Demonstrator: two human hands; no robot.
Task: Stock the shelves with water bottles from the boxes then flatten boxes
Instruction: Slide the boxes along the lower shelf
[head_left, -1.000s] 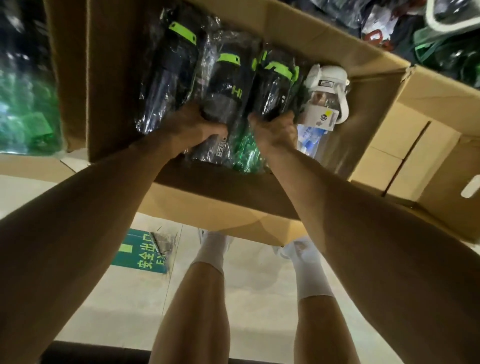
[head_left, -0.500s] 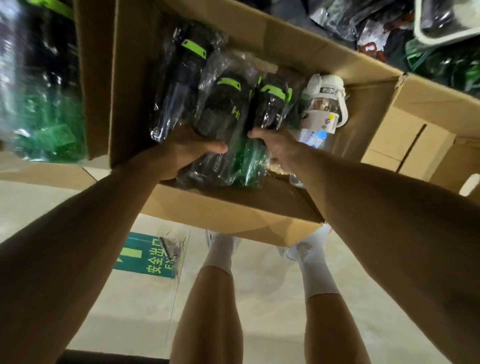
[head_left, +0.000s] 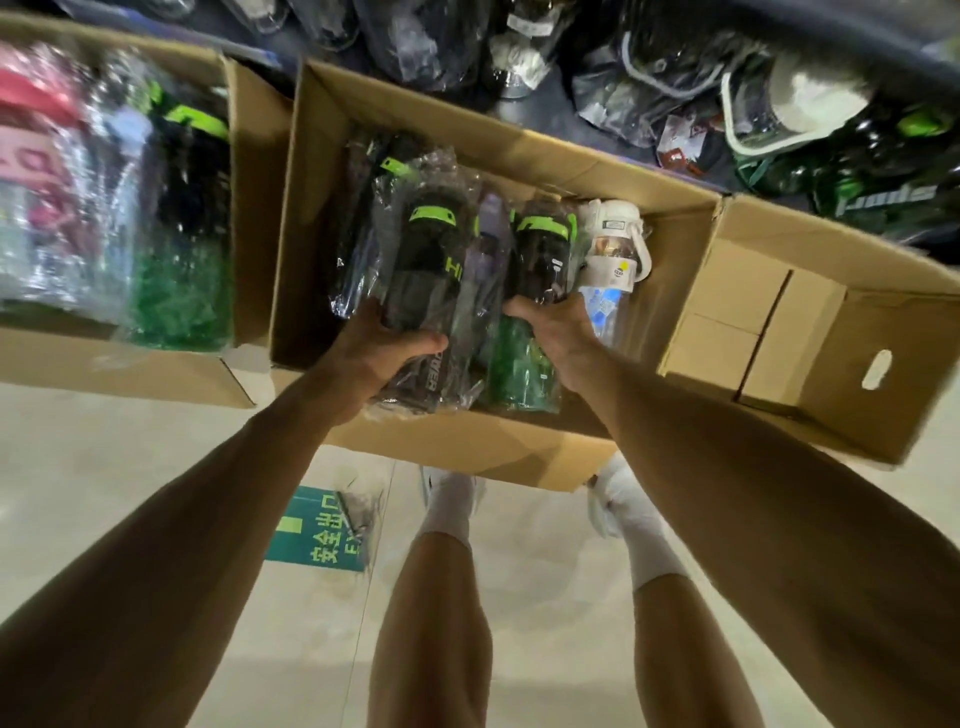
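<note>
Both hands are down in the open cardboard box (head_left: 467, 452) right now, one bottle each. The left hand (head_left: 379, 358) has its fingers curled round the lower body of a black bottle (head_left: 426, 260) in a crinkly plastic sleeve, thumb laid across the front. The right hand (head_left: 558, 338) is wrapped round a green-bodied bottle (head_left: 519, 379) with a black top. Its thumb is on the front and the other fingers go round the far side, where I can't see them. Just right of the right fingers sits a white-capped clear bottle (head_left: 613, 249), close against that hand. More sleeved bottles (head_left: 358, 228) sit left of the left fingers.

Both held bottles have their long axis running away from the person. The green lids point past the fingertips toward the heap of bagged bottles (head_left: 431, 47) beyond the box, and the bases are back by the wrists near the front wall. Can't really tell if they're lying flat or propped up a bit, the wide lens warps it.

If it were me, I'd squeeze firm since that plastic looks slippery. Lift lids-first so neither bottle snags its neighbour, and make sure the clear one doesn't get dragged along. Plenty left to stock, so flattening is a way off.
</note>
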